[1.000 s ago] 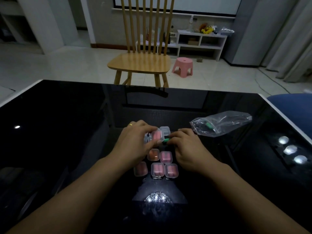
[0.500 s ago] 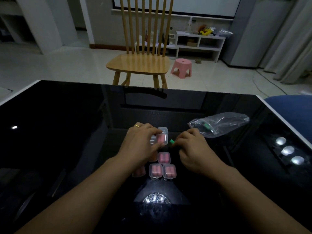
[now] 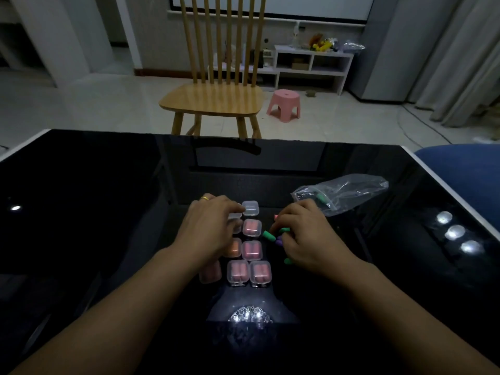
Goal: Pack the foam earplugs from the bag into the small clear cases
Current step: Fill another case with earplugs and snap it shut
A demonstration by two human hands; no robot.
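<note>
Black table [image 3: 108, 212], unlabelled cases [image 3: 251, 250], earplugs [image 3: 270, 235]

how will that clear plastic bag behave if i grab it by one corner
The plastic bag is thin and crumpled, so it would probably sag limply instead of holding shape. It looks nearly empty, so likely very light. The green earplug near its mouth might slip out onto the glossy table.

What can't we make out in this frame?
Head view only:
- Cases in the left column: partly under the left hand, so the count and fill are unclear.
- Loose earplugs: several sit under the right hand; number hidden, and whether it pinches one.
- Bag: crumpled and glary; one green plug shows, the rest unclear.
- Far case: looks empty, too dim to confirm.
</note>
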